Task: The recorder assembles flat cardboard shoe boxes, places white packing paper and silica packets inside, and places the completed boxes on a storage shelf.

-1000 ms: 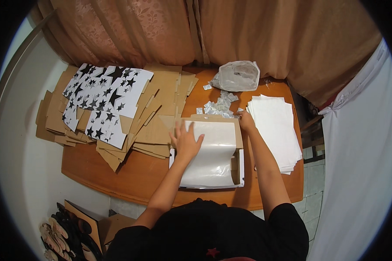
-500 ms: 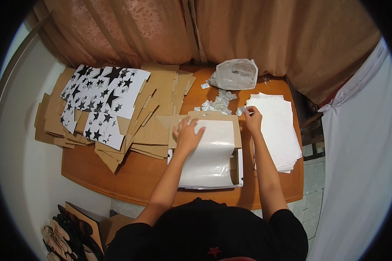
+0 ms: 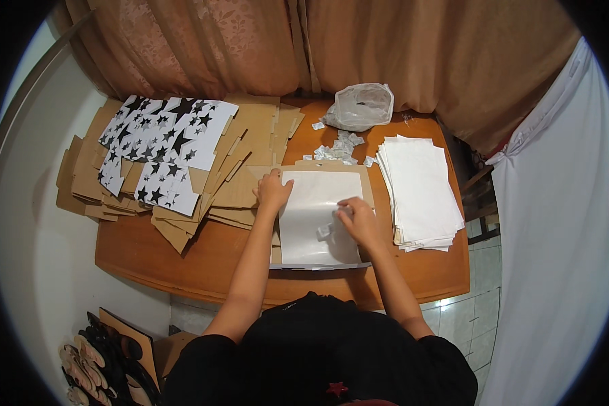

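Fingers of your left hand [image 3: 273,191] lie spread, pinning the white sheet [image 3: 318,216] at frame centre so it stays put while your right hand [image 3: 360,222] pinches a small packet [image 3: 325,231] over it.

Paper stack [image 3: 419,193] right of glossy sheet [image 3: 320,216]
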{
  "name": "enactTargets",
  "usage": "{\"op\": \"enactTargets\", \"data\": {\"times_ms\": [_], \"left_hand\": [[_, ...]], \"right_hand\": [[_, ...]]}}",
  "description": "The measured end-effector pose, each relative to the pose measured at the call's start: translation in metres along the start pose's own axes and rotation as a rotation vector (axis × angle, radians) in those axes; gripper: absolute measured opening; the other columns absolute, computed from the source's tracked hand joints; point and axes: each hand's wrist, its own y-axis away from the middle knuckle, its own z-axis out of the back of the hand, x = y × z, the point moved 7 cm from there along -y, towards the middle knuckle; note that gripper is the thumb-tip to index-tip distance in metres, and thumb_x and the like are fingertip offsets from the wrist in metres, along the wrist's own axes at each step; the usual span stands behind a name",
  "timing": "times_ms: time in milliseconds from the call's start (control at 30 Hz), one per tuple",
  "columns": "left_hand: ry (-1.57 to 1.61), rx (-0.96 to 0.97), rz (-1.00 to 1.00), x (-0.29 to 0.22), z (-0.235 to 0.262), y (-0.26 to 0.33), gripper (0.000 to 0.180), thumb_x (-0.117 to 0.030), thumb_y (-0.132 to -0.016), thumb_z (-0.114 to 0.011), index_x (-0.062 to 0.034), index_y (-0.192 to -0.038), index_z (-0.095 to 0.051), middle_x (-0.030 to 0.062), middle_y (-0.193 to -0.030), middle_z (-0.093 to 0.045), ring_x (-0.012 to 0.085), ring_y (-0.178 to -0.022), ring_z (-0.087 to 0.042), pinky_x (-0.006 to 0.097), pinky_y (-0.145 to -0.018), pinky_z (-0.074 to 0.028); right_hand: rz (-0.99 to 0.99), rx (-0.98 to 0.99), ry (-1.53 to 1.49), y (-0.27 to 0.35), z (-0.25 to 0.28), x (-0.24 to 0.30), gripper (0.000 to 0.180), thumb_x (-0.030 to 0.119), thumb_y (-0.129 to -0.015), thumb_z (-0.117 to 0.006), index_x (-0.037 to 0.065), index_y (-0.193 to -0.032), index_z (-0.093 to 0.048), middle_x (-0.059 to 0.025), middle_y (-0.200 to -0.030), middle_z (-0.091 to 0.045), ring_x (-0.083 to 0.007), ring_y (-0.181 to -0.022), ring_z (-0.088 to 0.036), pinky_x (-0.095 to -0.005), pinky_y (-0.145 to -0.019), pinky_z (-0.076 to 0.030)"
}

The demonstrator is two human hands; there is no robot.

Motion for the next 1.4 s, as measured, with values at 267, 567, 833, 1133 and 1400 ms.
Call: {"op": "enactTargets", "data": {"times_ms": [267,567,833,1133,1400], "left_hand": [[0.364,0.091,-0.005,0.026,-0.039,-0.027,0.055,-0.025,-0.069,-0.070,-0.0072,-0.117,-0.052,0.0133,-0.099,-0.061,0.0309,-0.092,-0.058,0.044,-0.085,-0.038],[1.002,0.261,-0.094,-0.015,-0.002,0.019,0.055,0.008,-0.064,-0.070,-0.0012,-0.115,-0.050,0.0071,-0.087,-0.061,0.0137,-0.075,-0.059,0.024,-0.066,-0.049],[1.194,0.264,-0.223,0.002,0.028,0.051,0.047,0.007,-0.072,-0.066,-0.0024,-0.115,-0.050,0.0023,-0.084,-0.059,0.0083,-0.075,-0.057,0.020,-0.061,-0.047],[0.698,0.084,-0.407,0.006,0.019,0.063,0.039,0.006,-0.068,-0.068,-0.0028,-0.106,-0.059,0.0039,-0.078,-0.060,0.0141,-0.072,-0.058,0.026,-0.066,-0.048],[0.534,-0.096,-0.642,0.002,0.024,0.081,0.012,0.010,-0.064,-0.056,0.0007,-0.070,-0.060,0.0104,-0.078,-0.063,0.0234,-0.074,-0.060,0.030,-0.069,-0.047]], "right_hand": [[-0.336,-0.080,0.425,-0.032,0.011,-0.054,0.052,0.035,-0.075,-0.066,-0.004,-0.107,-0.057,-0.0251,-0.104,-0.052,-0.0371,-0.098,-0.052,-0.0416,-0.083,-0.044],[-0.407,-0.201,0.399,-0.026,0.017,-0.073,0.073,0.041,-0.069,-0.071,-0.004,-0.120,-0.046,-0.0240,-0.113,-0.050,-0.0380,-0.104,-0.050,-0.0415,-0.089,-0.042],[-0.232,-0.017,-0.295,-0.015,0.013,-0.085,0.059,0.008,-0.064,-0.075,-0.001,-0.116,-0.050,-0.0151,-0.104,-0.061,-0.0237,-0.095,-0.059,-0.0326,-0.087,-0.045],[-0.179,-0.057,0.026,-0.002,0.021,-0.068,0.013,0.014,-0.069,-0.070,0.007,-0.079,-0.067,-0.0069,-0.075,-0.066,-0.0236,-0.075,-0.061,-0.0372,-0.083,-0.035],[0.107,-0.175,0.226,0.015,0.022,-0.063,0.009,0.004,-0.071,-0.063,0.012,-0.067,-0.064,0.0012,-0.077,-0.060,-0.0189,-0.086,-0.054,-0.0395,-0.086,-0.031]]}}
